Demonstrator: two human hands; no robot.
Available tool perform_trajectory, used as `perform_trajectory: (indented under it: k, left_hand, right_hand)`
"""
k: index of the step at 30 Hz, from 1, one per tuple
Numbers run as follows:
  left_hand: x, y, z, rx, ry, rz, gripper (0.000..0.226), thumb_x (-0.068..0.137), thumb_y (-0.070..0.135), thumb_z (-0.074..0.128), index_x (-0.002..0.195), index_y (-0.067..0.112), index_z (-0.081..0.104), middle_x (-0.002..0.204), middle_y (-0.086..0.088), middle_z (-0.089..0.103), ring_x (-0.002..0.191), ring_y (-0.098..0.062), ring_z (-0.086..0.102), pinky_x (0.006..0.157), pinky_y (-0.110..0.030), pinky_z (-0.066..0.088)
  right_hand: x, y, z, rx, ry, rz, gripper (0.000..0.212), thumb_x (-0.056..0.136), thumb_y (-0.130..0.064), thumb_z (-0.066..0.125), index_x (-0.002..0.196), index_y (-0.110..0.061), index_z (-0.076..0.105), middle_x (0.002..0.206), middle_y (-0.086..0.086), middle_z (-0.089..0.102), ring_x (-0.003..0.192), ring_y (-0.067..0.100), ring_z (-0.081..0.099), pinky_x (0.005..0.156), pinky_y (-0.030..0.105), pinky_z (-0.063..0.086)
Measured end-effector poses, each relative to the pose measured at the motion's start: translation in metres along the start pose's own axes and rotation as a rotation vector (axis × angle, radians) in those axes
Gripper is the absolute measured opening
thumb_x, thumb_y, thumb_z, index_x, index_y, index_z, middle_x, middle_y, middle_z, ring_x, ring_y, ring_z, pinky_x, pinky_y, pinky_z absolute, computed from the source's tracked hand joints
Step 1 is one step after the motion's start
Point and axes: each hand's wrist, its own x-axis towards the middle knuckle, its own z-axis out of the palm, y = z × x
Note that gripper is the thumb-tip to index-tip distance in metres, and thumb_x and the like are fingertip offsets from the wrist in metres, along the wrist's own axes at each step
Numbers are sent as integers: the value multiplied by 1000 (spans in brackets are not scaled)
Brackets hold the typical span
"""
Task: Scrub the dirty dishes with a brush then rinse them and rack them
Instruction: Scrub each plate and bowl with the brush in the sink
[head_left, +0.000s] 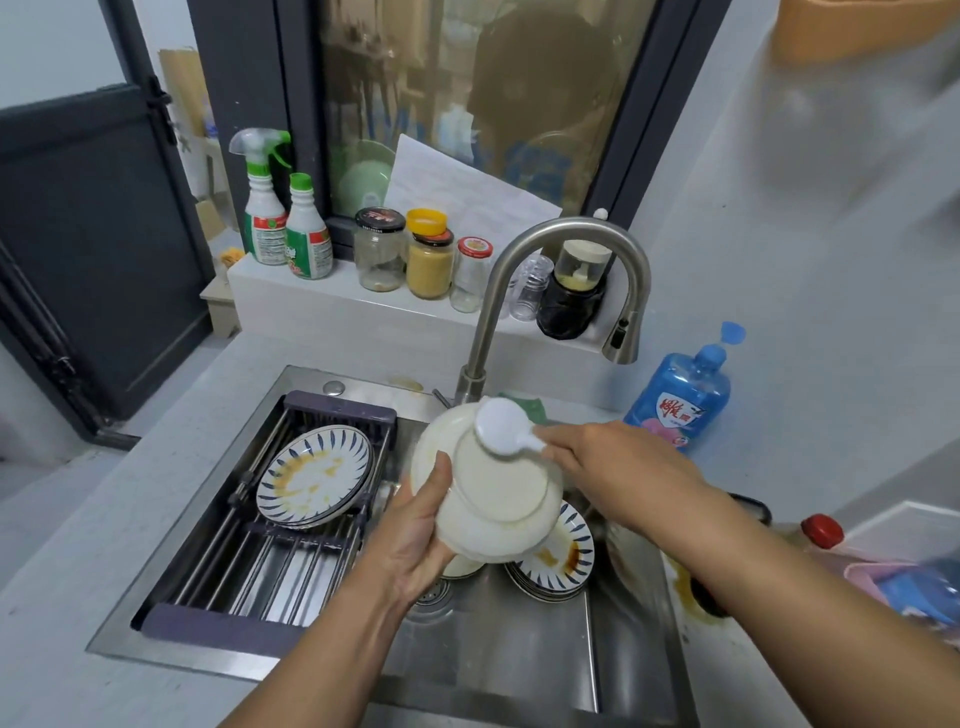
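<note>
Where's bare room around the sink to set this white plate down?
The rack is bare in its near half, between the stained patterned plates and its near end bar. So is the basin floor nearer than the drain. Crowded: the plate stack right of the drain.

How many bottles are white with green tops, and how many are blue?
White bottles with green tops: 2
Blue bottles: 1
Total: 3
</note>
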Motion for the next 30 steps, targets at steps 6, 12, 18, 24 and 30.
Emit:
perform_trajectory:
  k: [6, 12, 18, 24, 30]
  left_hand:
    - [15, 1, -16, 236, 14, 31, 61, 83, 13, 74, 140, 7, 55, 131, -22, 66, 125, -38, 62, 101, -52, 54]
    - [32, -13, -23, 688, 58, 93, 48, 85, 22, 77, 130, 17, 62, 119, -9, 74, 115, -32, 69, 98, -47, 57]
    - [52, -21, -53, 1301, -167, 173, 44, 96, 30, 63, 140, 26, 58, 116, 13, 70, 105, -4, 64, 91, -31, 50]
    - [57, -47, -88, 1859, -437, 340, 67, 98, 7, 53, 155, 39, 37, 161, 10, 39, 147, -10, 37, 123, -28, 27]
    - [69, -68, -115, 2321, -533, 114, 72, 106, 9, 41, 162, 35, 4, 172, 4, 5, 159, -19, 1, 128, -42, 2]
  right_hand:
    - [12, 22, 18, 444, 73, 118, 25, 104, -39, 46, 122, -45, 63, 80, -9, 67, 68, 10, 62, 62, 30, 53]
    - [21, 13, 43, 586, 30, 3, 31, 93, -25, 63, 114, -49, 61, 76, -7, 68, 60, 12, 64, 54, 29, 52]
    - [33, 24, 83, 426, 25, -38, 45, 96, -46, 53, 134, -65, 40, 75, -14, 59, 69, 10, 58, 68, 32, 50]
    - [34, 44, 137, 688, 23, 29, 19, 95, -32, 59, 110, -43, 62, 79, -15, 66, 64, 4, 57, 63, 28, 44]
    - [29, 63, 175, 681, -20, 112, 15, 98, -33, 61, 102, -48, 60, 80, -12, 68, 78, -3, 58, 64, 11, 42]
